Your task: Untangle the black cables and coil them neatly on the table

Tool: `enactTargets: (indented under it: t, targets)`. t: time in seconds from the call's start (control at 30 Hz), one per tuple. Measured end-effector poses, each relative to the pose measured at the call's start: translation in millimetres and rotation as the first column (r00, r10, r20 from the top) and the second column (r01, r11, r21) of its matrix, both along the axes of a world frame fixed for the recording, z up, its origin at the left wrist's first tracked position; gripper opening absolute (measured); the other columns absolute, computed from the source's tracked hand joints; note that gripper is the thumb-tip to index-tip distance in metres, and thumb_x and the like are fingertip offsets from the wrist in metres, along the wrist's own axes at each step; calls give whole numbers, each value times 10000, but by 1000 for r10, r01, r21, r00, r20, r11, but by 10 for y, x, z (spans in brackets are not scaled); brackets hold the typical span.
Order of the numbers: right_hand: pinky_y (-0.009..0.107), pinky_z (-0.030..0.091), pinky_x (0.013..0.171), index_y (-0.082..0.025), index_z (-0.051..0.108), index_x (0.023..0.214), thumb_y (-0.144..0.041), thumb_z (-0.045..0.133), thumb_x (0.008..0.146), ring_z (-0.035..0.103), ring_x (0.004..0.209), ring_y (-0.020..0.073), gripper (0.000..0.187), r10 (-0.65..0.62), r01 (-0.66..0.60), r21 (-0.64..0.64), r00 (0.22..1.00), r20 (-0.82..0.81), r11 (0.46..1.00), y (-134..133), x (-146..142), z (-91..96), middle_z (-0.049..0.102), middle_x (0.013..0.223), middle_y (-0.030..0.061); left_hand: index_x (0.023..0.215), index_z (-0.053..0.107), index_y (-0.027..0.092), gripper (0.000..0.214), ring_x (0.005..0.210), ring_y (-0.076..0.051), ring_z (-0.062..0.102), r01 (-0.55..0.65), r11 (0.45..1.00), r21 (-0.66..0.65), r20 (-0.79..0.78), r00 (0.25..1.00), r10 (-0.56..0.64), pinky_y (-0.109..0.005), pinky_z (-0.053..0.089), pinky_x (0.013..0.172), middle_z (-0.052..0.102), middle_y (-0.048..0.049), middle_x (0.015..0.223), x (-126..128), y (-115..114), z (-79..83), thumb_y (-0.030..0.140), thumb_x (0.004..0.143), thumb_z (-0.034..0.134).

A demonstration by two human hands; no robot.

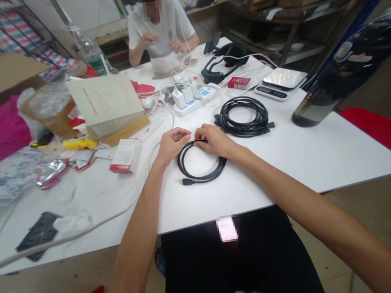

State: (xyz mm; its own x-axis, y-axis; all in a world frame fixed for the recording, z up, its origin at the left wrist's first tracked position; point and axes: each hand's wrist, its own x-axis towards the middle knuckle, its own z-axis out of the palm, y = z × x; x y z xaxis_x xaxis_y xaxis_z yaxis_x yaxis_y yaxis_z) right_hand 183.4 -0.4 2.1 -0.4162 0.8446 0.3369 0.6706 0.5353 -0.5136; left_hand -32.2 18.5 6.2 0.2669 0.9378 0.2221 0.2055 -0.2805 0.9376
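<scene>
A black cable [183, 170] lies wound in a ring on the white table in front of me, its plug end resting at the lower left of the ring. At the ring's top right, my right hand [216, 139] is closed around the strands. Just beside it, at the top left of the ring, my left hand [176, 143] has its thumb and forefinger tips brought together. Whatever may be between those tips is too small to make out. Right behind my right hand sits a thicker coil of black cables [244, 116], with several plug ends showing.
A power strip [194, 100] with white chargers stands behind the hands. To the left are a red-and-white box [124, 155], an upright paper booklet [105, 98] and a long white cord [101, 226]. A scale [281, 83] and dark bottle [338, 78] stand right. Opposite sits another person [164, 29].
</scene>
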Motion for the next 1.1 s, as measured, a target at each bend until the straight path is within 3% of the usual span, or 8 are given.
enactTargets:
  t: [0.17,0.7,0.97,1.1]
  targets:
    - [337,425,849,-196,708,964,-202,650,957,597,927,225,60,38,-38,3,999,-26,999,-21,-16,30,659,975,72,966,796,166,346,881,-212,728,-24,1000,-1,43,999,24,-340,584,819,802,-87,948,17,36,-42,457,795,873]
    - [344,427,819,-194,693,970,-229,654,940,596,919,230,61,-11,12,25,1000,-6,1000,-35,-25,38,659,975,78,973,787,176,366,884,-211,724,-37,999,-35,75,996,39,-331,585,794,790,-75,928,30,51,-70,480,791,876]
    - [370,460,848,-194,663,969,-294,609,980,604,894,224,115,-89,106,99,983,-162,989,-11,53,157,647,1006,89,971,790,174,372,871,-203,713,-33,999,-18,71,997,34,-316,575,767,783,-76,922,30,50,-70,500,807,861]
    - [388,495,836,-193,656,994,-328,604,981,611,893,231,146,-94,129,143,969,-229,981,3,278,279,659,998,95,979,793,174,367,863,-195,711,-39,999,-30,68,997,41,-316,571,786,787,-72,915,9,72,-94,494,813,857]
